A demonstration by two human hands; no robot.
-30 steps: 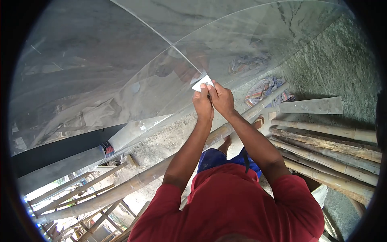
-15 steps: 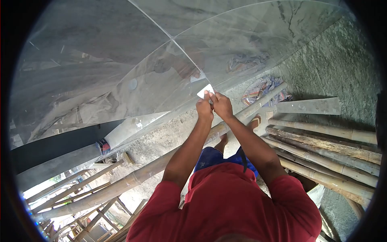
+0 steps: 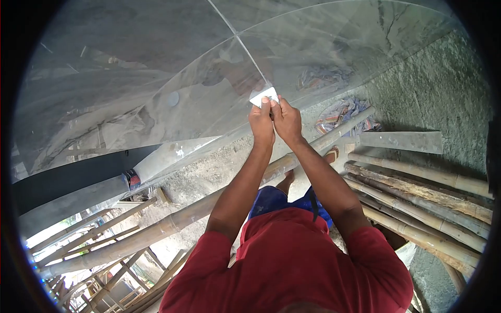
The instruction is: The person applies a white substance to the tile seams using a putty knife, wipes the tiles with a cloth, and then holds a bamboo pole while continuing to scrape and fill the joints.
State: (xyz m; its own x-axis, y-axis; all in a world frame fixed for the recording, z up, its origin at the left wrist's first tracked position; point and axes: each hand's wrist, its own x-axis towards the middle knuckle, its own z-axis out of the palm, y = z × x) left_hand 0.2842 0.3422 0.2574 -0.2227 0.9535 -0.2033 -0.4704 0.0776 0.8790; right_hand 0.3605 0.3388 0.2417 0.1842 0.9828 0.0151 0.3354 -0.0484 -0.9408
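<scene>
Left hand (image 3: pixel 262 122) and right hand (image 3: pixel 285 119) are gripping together what appears to be a small white scraper (image 3: pixel 263 96) against the glass sheet (image 3: pixel 172 78); slipping risks scratching.

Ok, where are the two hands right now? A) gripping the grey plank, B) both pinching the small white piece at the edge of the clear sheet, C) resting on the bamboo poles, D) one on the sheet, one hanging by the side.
B: the left hand and right hand meet side by side with a shared grip on the small white piece at the edge of the clear sheet.
</scene>
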